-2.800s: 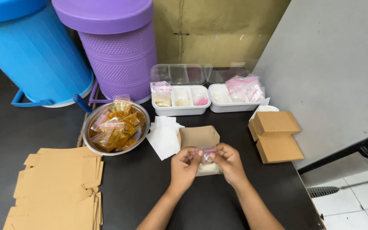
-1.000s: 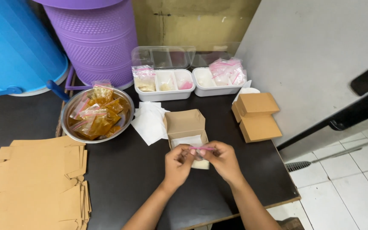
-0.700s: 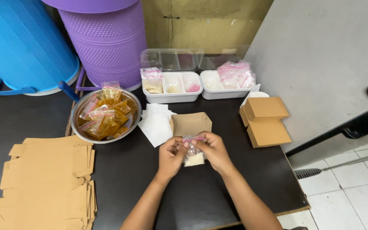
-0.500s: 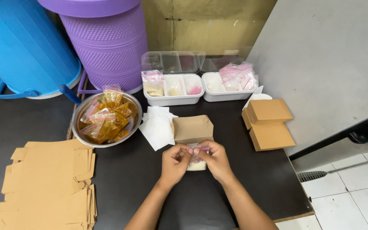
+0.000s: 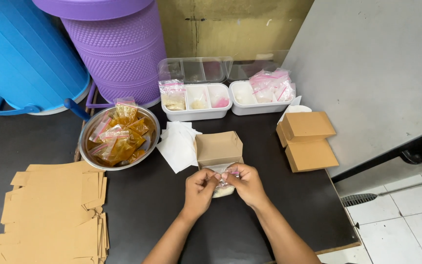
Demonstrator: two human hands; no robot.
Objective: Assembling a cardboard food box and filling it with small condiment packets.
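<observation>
My left hand [image 5: 199, 189] and my right hand [image 5: 246, 185] meet over a small clear zip bag [image 5: 224, 182] with a pink strip and pale contents. Both pinch its top edge between thumb and fingers. The bag hangs just above the open brown cardboard box [image 5: 219, 148], whose lid stands up behind my fingers. Most of the bag is hidden by my hands.
A steel bowl [image 5: 90, 133] of orange sachets sits left, white paper sheets [image 5: 178, 144] beside the box. Flat brown box blanks [image 5: 50, 208] lie at the near left. Two white trays [image 5: 197, 102] with small bags stand behind, two closed brown boxes [image 5: 308, 139] right. Blue and purple bins [image 5: 113, 46] stand at the back.
My hands stayed together on the small bag over the open box while working along its top edge. The camera view shifted slightly.
</observation>
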